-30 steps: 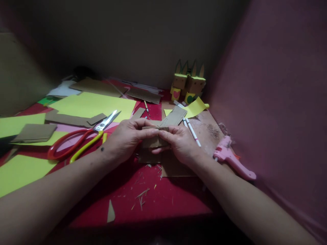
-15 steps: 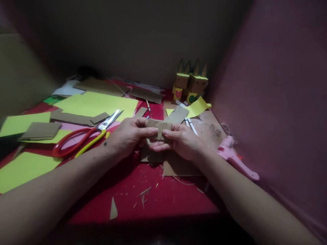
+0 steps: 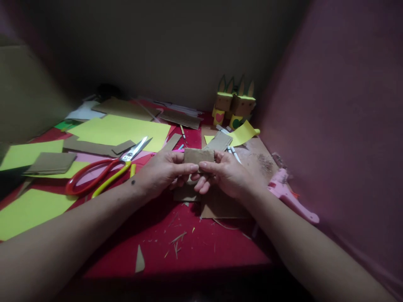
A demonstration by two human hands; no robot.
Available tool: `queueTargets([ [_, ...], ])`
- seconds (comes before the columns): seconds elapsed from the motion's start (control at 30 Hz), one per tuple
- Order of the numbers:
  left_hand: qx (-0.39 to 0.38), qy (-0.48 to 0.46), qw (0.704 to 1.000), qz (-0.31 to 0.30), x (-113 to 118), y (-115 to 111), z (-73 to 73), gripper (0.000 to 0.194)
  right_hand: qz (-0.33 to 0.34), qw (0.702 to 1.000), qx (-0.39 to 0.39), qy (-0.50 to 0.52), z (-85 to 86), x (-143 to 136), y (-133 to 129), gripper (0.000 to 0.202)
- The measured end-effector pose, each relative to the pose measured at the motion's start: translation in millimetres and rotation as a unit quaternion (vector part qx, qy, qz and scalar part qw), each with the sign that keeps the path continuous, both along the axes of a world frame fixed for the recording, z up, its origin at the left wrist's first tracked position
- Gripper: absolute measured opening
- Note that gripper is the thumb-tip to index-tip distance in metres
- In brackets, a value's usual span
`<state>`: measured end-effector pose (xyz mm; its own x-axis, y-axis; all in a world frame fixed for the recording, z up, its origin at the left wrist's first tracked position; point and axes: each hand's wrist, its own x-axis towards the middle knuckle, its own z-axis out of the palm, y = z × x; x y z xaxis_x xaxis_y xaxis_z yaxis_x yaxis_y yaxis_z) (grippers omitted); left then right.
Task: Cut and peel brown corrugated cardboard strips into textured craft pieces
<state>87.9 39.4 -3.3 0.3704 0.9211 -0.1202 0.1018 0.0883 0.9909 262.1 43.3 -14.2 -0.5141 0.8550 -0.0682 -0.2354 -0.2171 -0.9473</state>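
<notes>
A small rectangular piece of brown cardboard [image 3: 199,155] is held up between both hands above the table. My left hand [image 3: 166,171] pinches its left side, thumb across the front face. From the other side my right hand [image 3: 223,171] grips it, the two thumb tips almost meeting along its lower edge. The fingers behind the piece are partly hidden. Under the hands lie another cardboard piece [image 3: 187,193] and a larger cardboard sheet [image 3: 225,205]. Left of my left hand rest scissors [image 3: 118,164] with red and yellow handles, blades apart.
Yellow paper sheets [image 3: 122,130] and cardboard scraps [image 3: 52,162] cover the left side of the red table [image 3: 163,251]. Two cardboard figures with pointed ears [image 3: 234,102] stand at the back. A pink glue gun [image 3: 292,197] lies at right, by the pink wall [image 3: 340,126].
Both thumbs have slid closer together along the lower edge of the cardboard piece. The piece shows more of its front face, and my right fingers have curled beneath it.
</notes>
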Motion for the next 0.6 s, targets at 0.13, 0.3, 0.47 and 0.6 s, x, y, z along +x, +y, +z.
queueTargets([
  [0.13,0.005,0.009,1.0,-0.02,-0.4,-1.1,-0.2,0.016,0.006,1.0,0.011,-0.005,0.1,0.5,0.0,0.033],
  [0.3,-0.041,-0.016,0.998,-0.038,-3.1,2.4,-3.2,0.022,0.013,1.0,-0.005,0.007,2.3,1.9,1.3,0.024],
  [0.47,-0.098,-0.077,0.991,-0.052,-6.3,9.2,-9.0,0.026,0.059,0.997,-0.045,0.027,2.3,6.2,5.6,0.02],
  [0.6,-0.092,-0.077,0.991,-0.06,-5.5,10.3,-11.8,0.025,0.06,0.996,-0.056,0.04,-0.6,5.9,6.5,0.015],
])
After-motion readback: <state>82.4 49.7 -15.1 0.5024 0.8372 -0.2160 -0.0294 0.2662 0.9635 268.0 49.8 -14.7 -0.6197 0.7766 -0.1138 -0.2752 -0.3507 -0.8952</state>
